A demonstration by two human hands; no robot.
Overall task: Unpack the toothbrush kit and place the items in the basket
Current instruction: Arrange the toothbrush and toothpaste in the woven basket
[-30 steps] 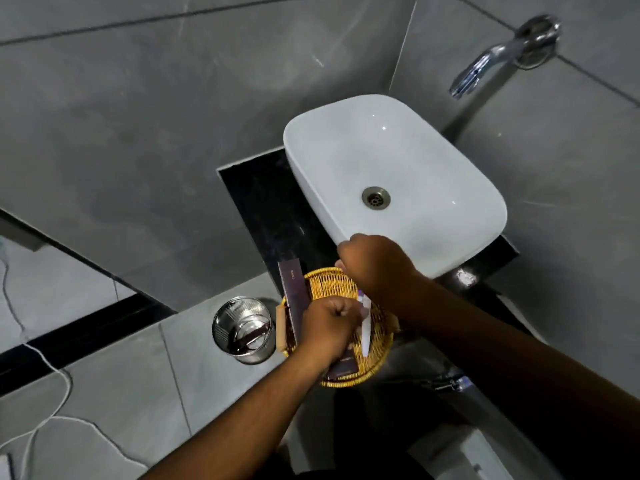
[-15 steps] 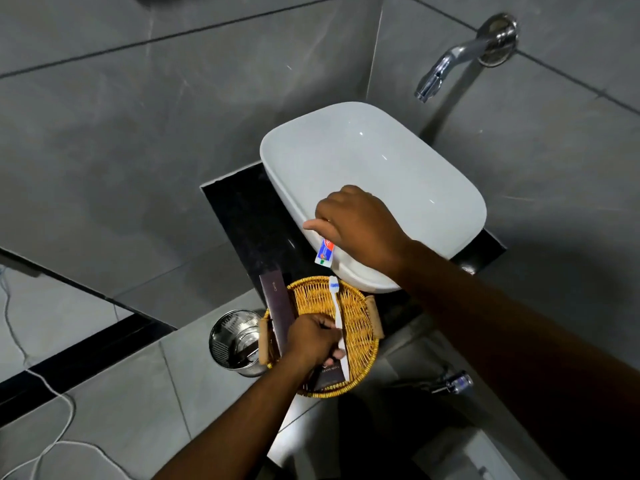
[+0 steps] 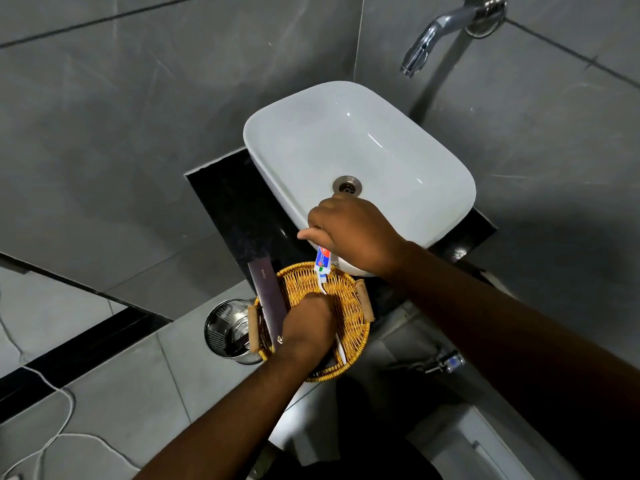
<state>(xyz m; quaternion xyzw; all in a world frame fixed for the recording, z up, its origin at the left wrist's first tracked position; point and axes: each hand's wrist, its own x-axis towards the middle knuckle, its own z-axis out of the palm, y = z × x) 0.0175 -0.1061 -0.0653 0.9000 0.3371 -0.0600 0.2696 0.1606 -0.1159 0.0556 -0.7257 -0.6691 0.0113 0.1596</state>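
Since half a second earlier we lowered our right hand [image 3: 349,233] toward the basket [image 3: 353,317] rim at 12 o'clock, fingers pinched on the toothpaste tube [image 3: 322,259], our left hand [image 3: 304,323] closed around the toothbrush [image 3: 341,351] inside the basket, purple comb box [image 3: 268,299] leaning at 9 o'clock.

A white basin [image 3: 381,143] sits on a black counter [image 3: 225,195]. A chrome tap [image 3: 446,26] juts at one o'clock; a steel bin [image 3: 227,332] and white cable [image 3: 52,441] lie toward eight.
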